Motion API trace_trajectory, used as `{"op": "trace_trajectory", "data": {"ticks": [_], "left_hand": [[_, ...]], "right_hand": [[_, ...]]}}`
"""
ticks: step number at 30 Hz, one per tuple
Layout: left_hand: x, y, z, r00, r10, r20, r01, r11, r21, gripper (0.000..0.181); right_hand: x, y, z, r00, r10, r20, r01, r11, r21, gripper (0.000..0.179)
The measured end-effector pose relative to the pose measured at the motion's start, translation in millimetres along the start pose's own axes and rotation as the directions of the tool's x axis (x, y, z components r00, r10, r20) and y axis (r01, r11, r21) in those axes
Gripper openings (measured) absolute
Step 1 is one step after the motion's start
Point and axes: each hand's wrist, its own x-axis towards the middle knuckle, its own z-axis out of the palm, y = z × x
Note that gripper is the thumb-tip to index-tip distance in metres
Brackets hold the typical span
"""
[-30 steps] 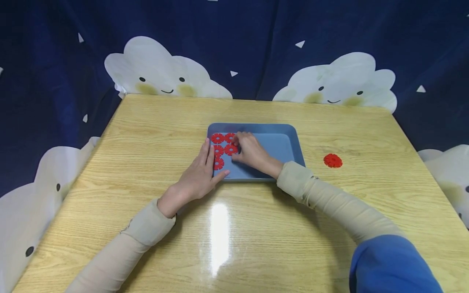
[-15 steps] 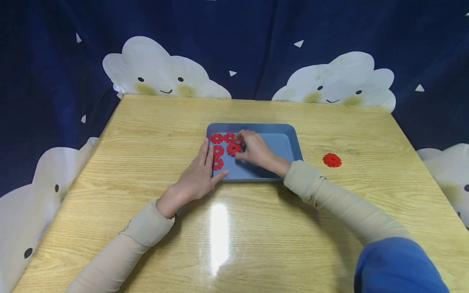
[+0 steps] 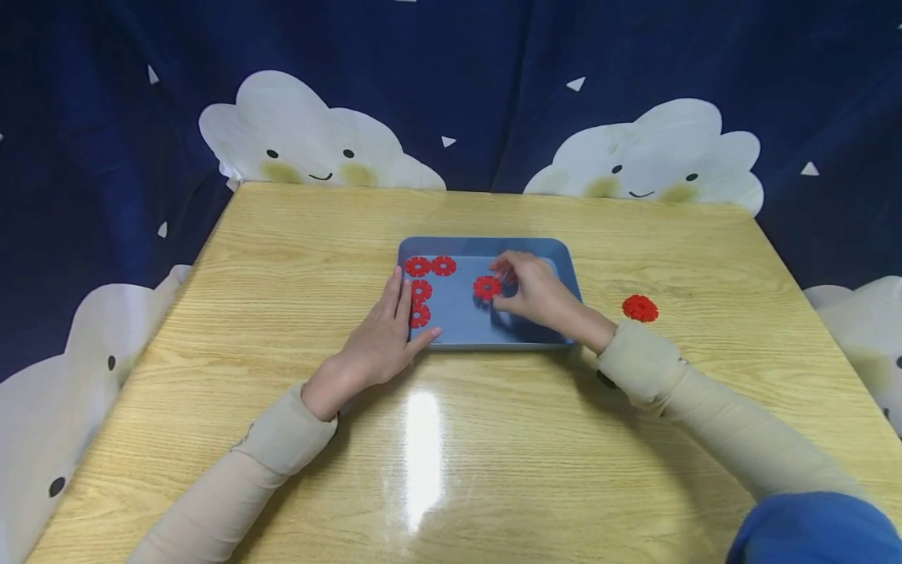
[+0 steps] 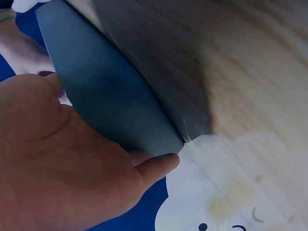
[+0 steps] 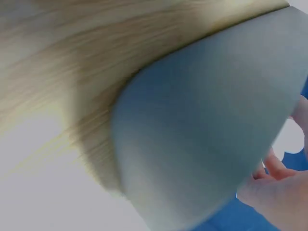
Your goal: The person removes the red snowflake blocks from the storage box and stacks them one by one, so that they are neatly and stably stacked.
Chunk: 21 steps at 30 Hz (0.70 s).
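My left hand [image 3: 377,341] rests flat along the left edge of the blue tray [image 3: 458,323], fingers straight and thumb spread over the near rim. In the left wrist view, the left hand [image 4: 72,163] lies against the tray's outer wall [image 4: 106,86]. Over the middle of the tray, my right hand [image 3: 537,291] pinches a red notched flower-shaped plastic disc [image 3: 486,287] between thumb and fingers. Several like red discs [image 3: 443,265] lie in the tray's left part, some partly covered by the left fingers. The tray wall [image 5: 202,110] fills much of the right wrist view, hiding the held disc.
A small heap of red discs [image 3: 640,308] lies on the wooden table [image 3: 564,454], right of the tray. Behind the table hangs a dark blue curtain [image 3: 486,86] printed with white clouds.
The right hand has lifted a red disc from the second row and carried it rightward, away from the other discs. My left hand has stayed in place at the tray edge.
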Motion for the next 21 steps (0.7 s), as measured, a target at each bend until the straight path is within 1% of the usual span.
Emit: {"op": "trace_trajectory", "data": {"ticks": [3,11,17,21], "left_hand": [[0.1,0.0,0.2,1.000,0.000,0.004,0.000,1.000,0.000,0.093],[-0.3,-0.6,0.3,1.000,-0.004,0.012,0.004,1.000,0.002,0.093],[-0.5,-0.4,0.5,1.000,0.001,0.007,-0.001,1.000,0.004,0.093],[-0.4,0.2,0.1,1.000,0.004,0.006,-0.004,1.000,-0.001,0.093]], "right_hand": [[-11.2,7.6,-10.7,1.000,-0.001,-0.029,0.001,1.000,-0.008,0.041],[-39.4,29.4,-39.5,0.996,0.042,-0.078,-0.046,0.998,-0.045,0.041],[-57.9,43.6,-60.9,0.990,0.058,-0.126,-0.064,0.997,-0.046,0.039],[-71.2,54.5,-73.7,0.985,0.083,-0.152,-0.092,0.994,-0.053,0.038]]}}
